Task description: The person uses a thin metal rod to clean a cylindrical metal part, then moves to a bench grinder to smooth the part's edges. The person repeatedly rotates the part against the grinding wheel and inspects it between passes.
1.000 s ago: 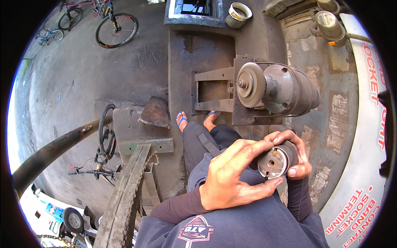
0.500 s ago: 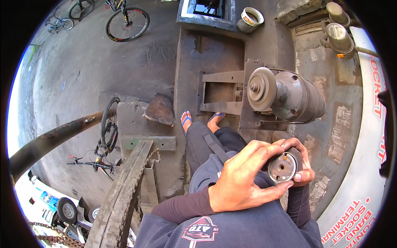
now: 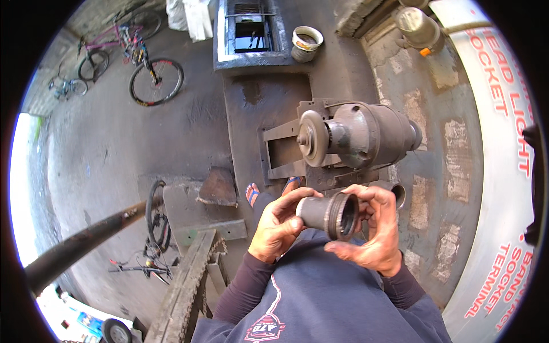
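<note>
A dark metal cylinder [image 3: 315, 212], hollow with a ridged collar at its wide mouth, lies on its side between my hands above my lap. My left hand [image 3: 277, 226] is closed on its narrower end, thumb in front and fingers over the top. My right hand [image 3: 374, 235] curves around the open mouth, fingertips at the upper rim and thumb low beside the collar. Just beyond stands a motor [image 3: 372, 135] with a round pale wheel [image 3: 312, 139] on its shaft, mounted on a metal frame [image 3: 283, 150].
A short pipe end [image 3: 397, 195] sits beside my right hand. At left are a rough metal beam [image 3: 184, 286], a long rusty bar [image 3: 86, 244] and a leaning bicycle [image 3: 150, 234]. A white bucket [image 3: 307, 43] and a blue-framed box [image 3: 251, 57] stand farther off. A lettered panel [image 3: 486, 188] flanks the right.
The cylinder has turned from showing its round, holed end to lying sideways with its open mouth to the right. My left hand moved left to its narrow end; the view has shifted.
</note>
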Tool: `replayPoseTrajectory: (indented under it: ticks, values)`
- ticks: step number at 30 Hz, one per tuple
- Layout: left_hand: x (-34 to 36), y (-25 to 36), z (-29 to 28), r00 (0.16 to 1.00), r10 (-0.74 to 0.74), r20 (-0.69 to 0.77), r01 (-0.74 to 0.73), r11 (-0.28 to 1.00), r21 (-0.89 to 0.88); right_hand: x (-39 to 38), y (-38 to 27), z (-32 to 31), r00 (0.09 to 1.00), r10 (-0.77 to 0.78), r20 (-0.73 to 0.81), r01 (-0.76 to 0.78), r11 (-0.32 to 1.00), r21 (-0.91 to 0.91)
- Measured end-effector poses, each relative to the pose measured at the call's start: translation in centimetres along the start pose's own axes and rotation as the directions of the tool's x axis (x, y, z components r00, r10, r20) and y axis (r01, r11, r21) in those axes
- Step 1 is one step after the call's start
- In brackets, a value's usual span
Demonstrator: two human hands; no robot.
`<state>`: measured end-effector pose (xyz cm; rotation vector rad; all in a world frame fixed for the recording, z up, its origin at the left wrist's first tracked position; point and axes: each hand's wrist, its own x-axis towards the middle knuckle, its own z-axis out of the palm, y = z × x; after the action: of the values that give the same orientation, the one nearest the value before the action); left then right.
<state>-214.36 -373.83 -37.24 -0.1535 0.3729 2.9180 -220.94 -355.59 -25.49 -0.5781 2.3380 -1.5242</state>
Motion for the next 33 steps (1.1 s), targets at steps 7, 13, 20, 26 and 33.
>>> replayPoseTrajectory:
  ticks: [7,13,20,26,33]
  values:
    - [-0.4,-1.5,-0.5,0.99,0.005,-0.144,-0.016,0.997,-0.076,0.7,-2.7,0.1,0.98,-0.197,0.0,0.184,0.916,-0.357]
    - [0.5,-1.1,-0.2,0.991,-0.022,-0.135,0.018,1.0,-0.025,0.9,-2.3,-0.6,0.984,-0.179,0.023,0.173,0.902,-0.395]
    - [2.2,0.2,2.8,0.998,0.042,-0.036,-0.028,0.943,0.332,0.6,0.1,-1.8,1.0,-0.008,-0.018,0.005,0.986,-0.167]
    - [3.0,1.6,7.0,0.991,-0.012,-0.135,0.079,0.861,0.503,-0.5,1.2,-1.9,0.964,0.26,-0.059,-0.216,0.89,0.402]
    - [2.7,1.1,9.3,0.994,0.016,-0.106,0.051,0.8,0.598,-1.2,2.4,-2.5,0.97,0.226,-0.091,-0.147,0.839,0.524]
